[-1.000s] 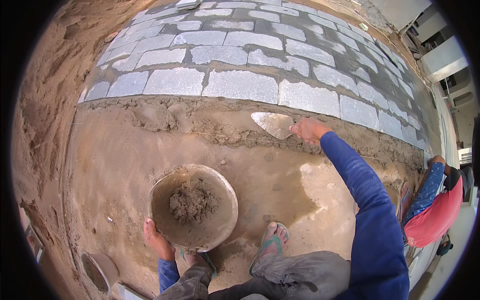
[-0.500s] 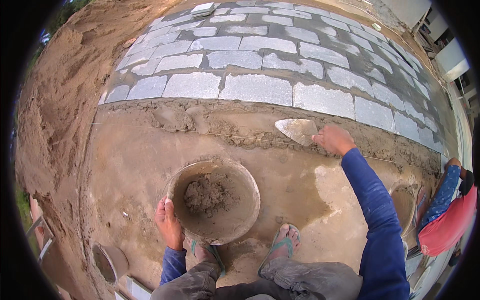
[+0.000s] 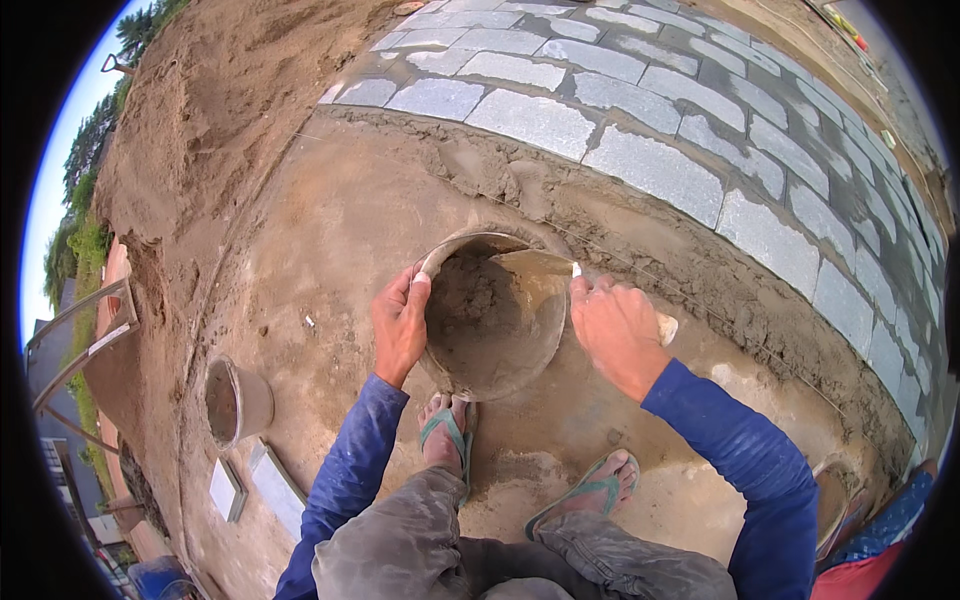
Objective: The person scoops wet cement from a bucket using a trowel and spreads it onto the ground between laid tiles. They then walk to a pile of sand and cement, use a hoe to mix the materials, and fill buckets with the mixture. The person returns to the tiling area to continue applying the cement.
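Reddish-brown loose earth [image 3: 210, 130] banks up to the far left of the round, grey, mortar-smeared bucket [image 3: 545, 345], while rows of pale grey rectangular paving slabs [image 3: 655, 175] cover the ground beyond it and to its right. Between bucket and slabs runs a rough strip of wet brown mortar [image 3: 690, 285]. The bucket is just in front of the person's green-strapped sandals [image 3: 447, 435], with a lump of wet grey mortar [image 3: 470, 290] inside. The left hand [image 3: 400, 325] is closed around the bucket's left rim. At its right rim, the right hand [image 3: 620, 330] is wrapped around a pale-handled metal trowel, whose blade [image 3: 545, 285] reaches inside the bucket. Left of the bucket, nearer the person, stand a smaller grey bucket [image 3: 258, 400] and two flat grey slabs [image 3: 280, 490].
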